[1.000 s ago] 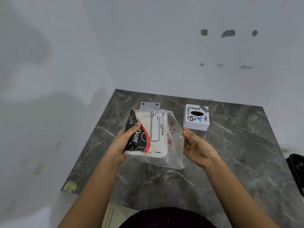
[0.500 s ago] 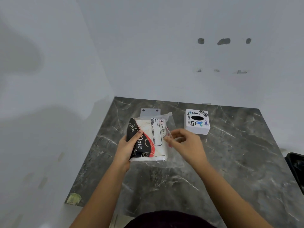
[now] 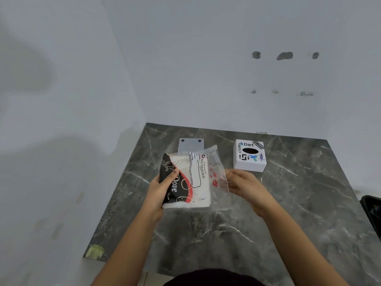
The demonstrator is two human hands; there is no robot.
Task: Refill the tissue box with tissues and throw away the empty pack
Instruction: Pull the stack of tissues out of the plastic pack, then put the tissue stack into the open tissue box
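A plastic tissue pack (image 3: pixel 191 180), black and red on its left end and clear on its right, is held above the dark marble table (image 3: pixel 288 203). My left hand (image 3: pixel 162 188) grips the pack's printed left end, thumb on top. My right hand (image 3: pixel 241 183) pinches the loose clear plastic flap at the pack's right end. White tissues fill the pack's left and middle part. The white tissue box (image 3: pixel 249 155), with stickers and a black oval slot on top, stands on the table behind my right hand, apart from it.
A flat grey plate (image 3: pixel 191 144) with two holes lies on the table behind the pack. A black bin (image 3: pixel 373 211) shows at the right edge beside the table. White walls close off the back and left. A yellowish tape patch (image 3: pixel 94 251) marks the table's near-left corner.
My right hand moved from the pack's middle out to its right end, drawing the clear flap sideways. My left hand kept its grip on the printed end.
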